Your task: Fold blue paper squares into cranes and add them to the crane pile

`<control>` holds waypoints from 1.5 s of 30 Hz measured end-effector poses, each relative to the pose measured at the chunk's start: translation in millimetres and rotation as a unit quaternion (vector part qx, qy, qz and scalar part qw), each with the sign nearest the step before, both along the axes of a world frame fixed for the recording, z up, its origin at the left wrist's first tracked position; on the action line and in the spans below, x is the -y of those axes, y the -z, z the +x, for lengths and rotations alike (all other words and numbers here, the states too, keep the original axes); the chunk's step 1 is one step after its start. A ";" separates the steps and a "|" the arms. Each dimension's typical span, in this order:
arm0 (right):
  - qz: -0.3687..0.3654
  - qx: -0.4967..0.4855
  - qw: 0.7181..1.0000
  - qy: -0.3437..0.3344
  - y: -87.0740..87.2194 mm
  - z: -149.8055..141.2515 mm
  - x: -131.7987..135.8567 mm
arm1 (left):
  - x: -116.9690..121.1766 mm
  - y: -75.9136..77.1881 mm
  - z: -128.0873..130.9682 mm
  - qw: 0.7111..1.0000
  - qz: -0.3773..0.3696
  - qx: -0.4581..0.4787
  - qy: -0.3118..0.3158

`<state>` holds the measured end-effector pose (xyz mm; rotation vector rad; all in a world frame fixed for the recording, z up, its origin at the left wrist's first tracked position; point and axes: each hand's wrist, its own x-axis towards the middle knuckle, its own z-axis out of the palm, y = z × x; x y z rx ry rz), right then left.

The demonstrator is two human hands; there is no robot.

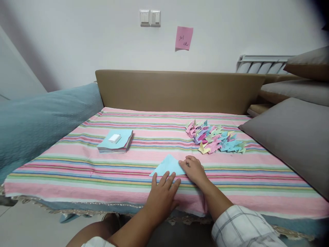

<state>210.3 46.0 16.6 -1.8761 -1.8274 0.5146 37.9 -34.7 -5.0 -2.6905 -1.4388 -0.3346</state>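
A light blue sheet of origami paper [168, 165], folded into a triangle, lies on the striped cloth with its point facing away from me. My left hand [164, 195] is spread out, palm down, its fingertips at the paper's near folded edge. At the right corner, my right hand [194, 168] has its fingers curled and its thumb against the paper; part of that corner is hidden under the hand.
Left of the hands stands a stack of coloured paper [115, 141] with a small white block [114, 138] on top. Several folded paper cranes [213, 137] are heaped at the right. Grey cushions [290, 137] border the right side, a blue-covered armrest [51, 116] the left.
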 end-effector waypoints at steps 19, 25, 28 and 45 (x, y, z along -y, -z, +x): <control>-0.018 0.129 0.991 -0.032 -8.7 -18.5 -9.5 | -42.0 -10.3 6.9 0.994 0.020 0.049 -0.094; -0.021 0.105 0.994 -0.029 -8.0 -17.5 -8.3 | -44.8 0.4 7.4 0.996 0.025 0.022 -0.080; -0.025 0.081 0.996 -0.028 -7.1 -16.1 -9.0 | -45.2 -0.5 7.0 0.997 0.020 0.023 -0.078; -0.021 0.059 0.998 -0.023 -4.7 -14.9 -10.1 | -45.3 -5.0 6.8 0.997 0.001 0.032 -0.065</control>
